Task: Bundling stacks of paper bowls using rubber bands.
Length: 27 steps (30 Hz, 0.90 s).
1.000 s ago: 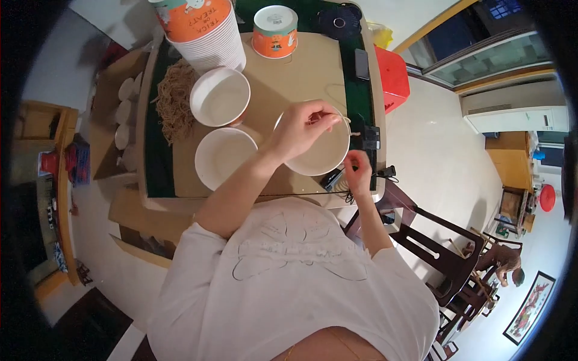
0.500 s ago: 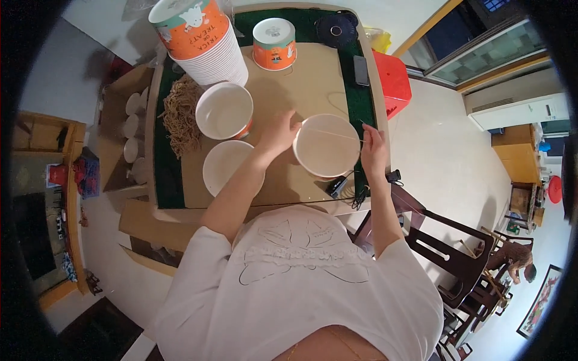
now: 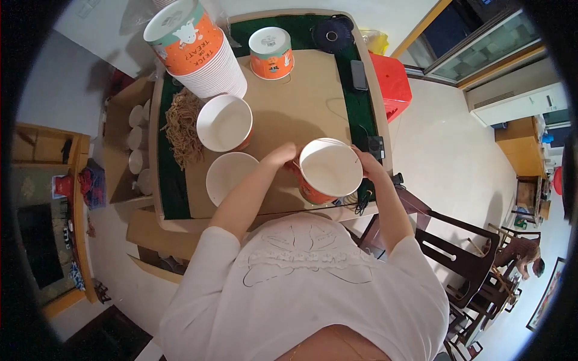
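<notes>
The orange bucket point(image 3: 330, 169), white inside, is located at the near right part of the table point(image 3: 176, 224), its open end facing up toward the wearer. The left hand point(image 3: 285, 155) contacts its left side; the right hand point(image 3: 369, 166) contacts its right side at the rim. The fingers of each grip are partly hidden; degree of closure cannot be told. Two open buckets point(image 3: 224, 122) stand to the left, the nearer one partly covered by the left forearm. A heap of brown twine point(image 3: 182, 128) lies beside the farther one, near the bucket stack point(image 3: 208, 60).
</notes>
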{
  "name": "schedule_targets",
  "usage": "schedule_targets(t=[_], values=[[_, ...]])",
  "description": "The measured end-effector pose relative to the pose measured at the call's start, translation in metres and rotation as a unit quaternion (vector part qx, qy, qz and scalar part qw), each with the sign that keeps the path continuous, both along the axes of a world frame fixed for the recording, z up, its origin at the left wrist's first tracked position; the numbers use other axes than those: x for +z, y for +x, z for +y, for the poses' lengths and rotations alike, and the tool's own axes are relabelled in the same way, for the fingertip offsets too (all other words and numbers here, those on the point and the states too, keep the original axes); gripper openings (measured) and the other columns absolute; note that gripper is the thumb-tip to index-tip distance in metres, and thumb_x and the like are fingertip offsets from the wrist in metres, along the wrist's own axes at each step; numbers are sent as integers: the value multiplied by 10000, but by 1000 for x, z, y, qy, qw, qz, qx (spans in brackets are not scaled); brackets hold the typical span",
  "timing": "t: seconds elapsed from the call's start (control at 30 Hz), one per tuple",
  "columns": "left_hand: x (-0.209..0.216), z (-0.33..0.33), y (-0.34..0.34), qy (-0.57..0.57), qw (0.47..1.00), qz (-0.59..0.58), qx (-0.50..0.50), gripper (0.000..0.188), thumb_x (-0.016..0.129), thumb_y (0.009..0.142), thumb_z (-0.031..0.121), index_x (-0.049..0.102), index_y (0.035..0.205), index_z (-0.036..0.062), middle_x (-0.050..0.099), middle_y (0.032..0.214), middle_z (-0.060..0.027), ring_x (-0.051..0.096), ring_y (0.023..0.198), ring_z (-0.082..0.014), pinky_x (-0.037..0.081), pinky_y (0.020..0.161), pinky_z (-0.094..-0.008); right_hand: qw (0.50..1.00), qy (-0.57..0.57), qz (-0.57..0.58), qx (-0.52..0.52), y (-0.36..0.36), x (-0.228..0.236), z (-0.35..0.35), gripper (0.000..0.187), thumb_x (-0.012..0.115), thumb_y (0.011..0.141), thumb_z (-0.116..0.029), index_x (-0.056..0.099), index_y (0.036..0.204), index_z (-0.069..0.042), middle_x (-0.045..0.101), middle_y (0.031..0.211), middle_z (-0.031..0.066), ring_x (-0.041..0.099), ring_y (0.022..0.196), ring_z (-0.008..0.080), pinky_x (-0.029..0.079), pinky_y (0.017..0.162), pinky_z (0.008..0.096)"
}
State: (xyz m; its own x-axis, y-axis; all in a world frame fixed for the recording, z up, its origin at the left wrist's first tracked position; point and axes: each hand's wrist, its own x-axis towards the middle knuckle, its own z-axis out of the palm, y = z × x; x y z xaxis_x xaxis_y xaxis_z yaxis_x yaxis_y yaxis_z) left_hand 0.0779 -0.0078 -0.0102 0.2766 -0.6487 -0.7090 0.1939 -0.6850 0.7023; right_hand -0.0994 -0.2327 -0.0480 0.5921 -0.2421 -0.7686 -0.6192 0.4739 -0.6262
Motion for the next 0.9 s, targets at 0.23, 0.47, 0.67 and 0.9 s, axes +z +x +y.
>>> schedule_targets(t=[0.23,0.47,0.67,0.9], values=[[40,-8,8,-30,999,10,-10,514,318,946,464,615,1073,63,651,859,-159,670,683,-258,559,508,-363,985,-103,65,118,26,66,-2,607,367,869,-633,660,928,-105,602,786,-2,543,585,118,490,516,289],[-33,7,22,-29,938,285,198,426,376,939,406,593,1138,98,650,958,-137,662,708,-271,572,582,-410,984,-82,103,119,36,49,-7,454,490,848,-483,640,804,-57,600,654,58,558,441,161,491,407,301],[2,-5,25,74,986,151,-6,462,315,910,499,536,1231,252,664,971,-92,674,765,-250,565,587,-378,957,-117,85,251,38,38,-12,364,511,875,-348,658,870,-14,619,643,112,620,501,212,528,410,338],[9,-20,20,58,973,208,85,650,380,810,717,603,1134,200,670,898,-79,667,703,-222,555,583,-404,938,-197,48,281,69,43,-15,477,390,923,-460,618,1011,-51,637,713,92,632,548,176,528,437,303]])
